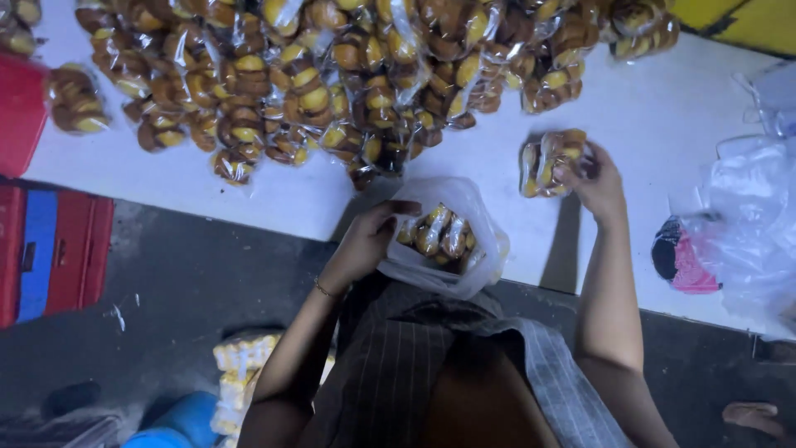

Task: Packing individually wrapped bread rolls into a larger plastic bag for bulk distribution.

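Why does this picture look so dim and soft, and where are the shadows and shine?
Head view: dim light, slightly soft throughout; the right hand casts a dark shadow down the white table; glare glints on the wrapped pastry pile; the floor is murky.

One head-worn camera looks steeply down, close above the white table (655, 108) edge and dark floor (191, 282).

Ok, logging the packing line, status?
Left hand holds white plastic bag open. Right hand grips clear packet of buns. Nothing between.
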